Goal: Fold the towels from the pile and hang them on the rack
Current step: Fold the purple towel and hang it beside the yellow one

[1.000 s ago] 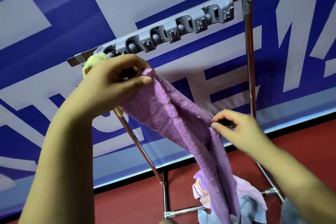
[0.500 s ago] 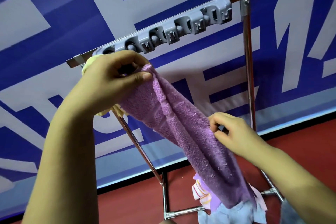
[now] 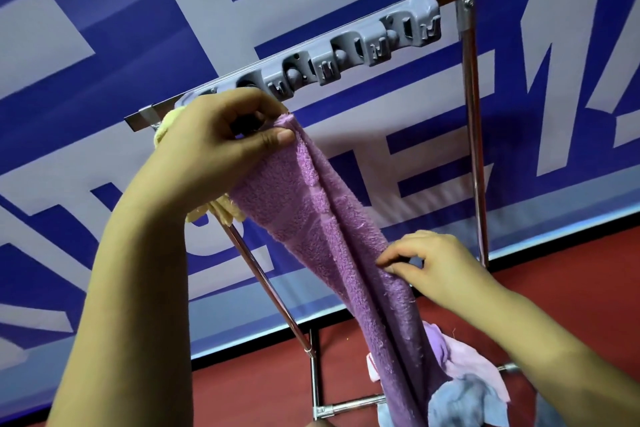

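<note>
A purple towel (image 3: 311, 218) stretches down and to the right from the rack's top bar. My left hand (image 3: 221, 142) pinches its upper end right under the grey clip strip (image 3: 346, 52) on the metal rack (image 3: 467, 28). Lower down, my right hand (image 3: 426, 263) pinches the towel's right edge between thumb and fingers. A yellow towel (image 3: 166, 121) hangs at the rack's left end, mostly hidden behind my left hand. The pile of towels (image 3: 467, 374), pink, purple and blue, lies at the rack's foot on the floor.
The rack's slanted leg (image 3: 263, 281) and right upright (image 3: 474, 149) frame the towel. A blue and white banner wall (image 3: 104, 45) stands close behind. Red floor (image 3: 554, 288) spreads below, with the rack's low crossbar (image 3: 349, 406) near the bottom edge.
My right hand has slid down and a little right along the towel's edge, and the towel now hangs longer and narrower. My left hand stays at the clip strip.
</note>
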{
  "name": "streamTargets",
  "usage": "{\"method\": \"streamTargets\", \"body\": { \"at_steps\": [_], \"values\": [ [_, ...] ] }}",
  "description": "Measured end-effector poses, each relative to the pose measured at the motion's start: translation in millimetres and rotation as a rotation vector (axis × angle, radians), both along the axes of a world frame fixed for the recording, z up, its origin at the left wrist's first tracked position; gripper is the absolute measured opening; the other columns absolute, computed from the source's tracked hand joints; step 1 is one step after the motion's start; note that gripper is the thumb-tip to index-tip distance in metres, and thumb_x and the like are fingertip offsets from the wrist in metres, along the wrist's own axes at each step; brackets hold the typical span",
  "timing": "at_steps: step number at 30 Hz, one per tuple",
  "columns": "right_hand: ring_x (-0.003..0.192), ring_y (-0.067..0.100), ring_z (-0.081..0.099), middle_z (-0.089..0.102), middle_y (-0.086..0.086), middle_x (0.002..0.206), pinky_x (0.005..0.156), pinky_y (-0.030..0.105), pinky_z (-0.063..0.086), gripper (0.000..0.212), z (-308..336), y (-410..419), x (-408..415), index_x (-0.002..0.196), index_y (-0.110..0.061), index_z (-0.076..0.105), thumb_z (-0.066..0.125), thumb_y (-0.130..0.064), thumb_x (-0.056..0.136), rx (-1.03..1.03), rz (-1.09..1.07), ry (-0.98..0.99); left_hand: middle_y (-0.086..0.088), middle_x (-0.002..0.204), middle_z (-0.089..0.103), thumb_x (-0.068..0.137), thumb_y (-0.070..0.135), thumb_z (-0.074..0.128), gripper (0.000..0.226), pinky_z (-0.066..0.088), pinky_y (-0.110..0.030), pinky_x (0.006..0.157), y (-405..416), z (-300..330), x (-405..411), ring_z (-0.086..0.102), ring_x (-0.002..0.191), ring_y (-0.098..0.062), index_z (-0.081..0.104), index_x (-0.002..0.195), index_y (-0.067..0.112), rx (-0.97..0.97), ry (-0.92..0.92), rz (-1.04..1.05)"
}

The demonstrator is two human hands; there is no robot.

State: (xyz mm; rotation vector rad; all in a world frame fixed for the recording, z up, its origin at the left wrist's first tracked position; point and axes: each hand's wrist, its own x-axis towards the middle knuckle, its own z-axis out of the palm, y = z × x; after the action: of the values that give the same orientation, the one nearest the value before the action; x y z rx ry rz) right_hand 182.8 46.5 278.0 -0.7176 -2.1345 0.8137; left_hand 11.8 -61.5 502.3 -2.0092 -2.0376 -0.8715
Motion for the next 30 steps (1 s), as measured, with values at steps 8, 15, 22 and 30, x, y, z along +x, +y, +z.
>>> {"method": "streamTargets", "body": {
  "at_steps": [8,15,22,30],
  "values": [
    [0.079,0.003,0.06,0.061,-0.015,0.082,0.069,0.009,0.043,0.031,-7.9,-17.3,-10.2,0.076,-0.022,0.068,0.055,0.006,0.078,-0.078,0.005,0.167,0.016,0.085,0.064,0.085,0.03,0.069,0.008,0.044,-0.025,0.068,1.8,2.9,3.1,0.056,0.08,0.002,0.065,0.092,0.032,0.054,-0.018,0.046],
    [0.077,0.007,0.057,0.05,-0.015,0.091,0.069,0.027,0.049,0.032,-10.9,-32.8,-19.3,0.081,-0.026,0.058,0.06,-0.056,0.07,0.012,-0.027,0.146,0.009,0.086,0.066,0.085,0.034,0.069,0.009,0.047,-0.033,0.073,4.8,1.9,5.0,0.06,0.083,-0.014,0.068,0.093,0.029,0.095,-0.038,0.083],
    [0.08,0.008,0.06,0.057,-0.011,0.089,0.073,0.023,0.049,0.014,-10.3,-14.3,-16.1,0.069,-0.027,0.055,0.067,-0.035,0.07,-0.145,0.039,0.257,0.012,0.083,0.064,0.087,0.028,0.067,0.005,0.042,-0.015,0.065,-0.9,4.2,-2.6,0.055,0.074,-0.003,0.065,0.091,0.029,0.092,0.004,0.037],
    [0.093,0.023,0.069,0.072,0.002,0.098,0.092,0.049,0.05,0.015,-11.1,1.9,-6.5,0.065,-0.019,0.061,0.074,-0.021,0.071,-0.55,0.166,0.357,0.021,0.086,0.055,0.093,0.023,0.058,0.01,0.044,-0.022,0.073,5.4,-10.9,-17.4,0.055,0.089,-0.012,0.06,0.101,0.03,0.094,0.015,0.069]
  ]
}}
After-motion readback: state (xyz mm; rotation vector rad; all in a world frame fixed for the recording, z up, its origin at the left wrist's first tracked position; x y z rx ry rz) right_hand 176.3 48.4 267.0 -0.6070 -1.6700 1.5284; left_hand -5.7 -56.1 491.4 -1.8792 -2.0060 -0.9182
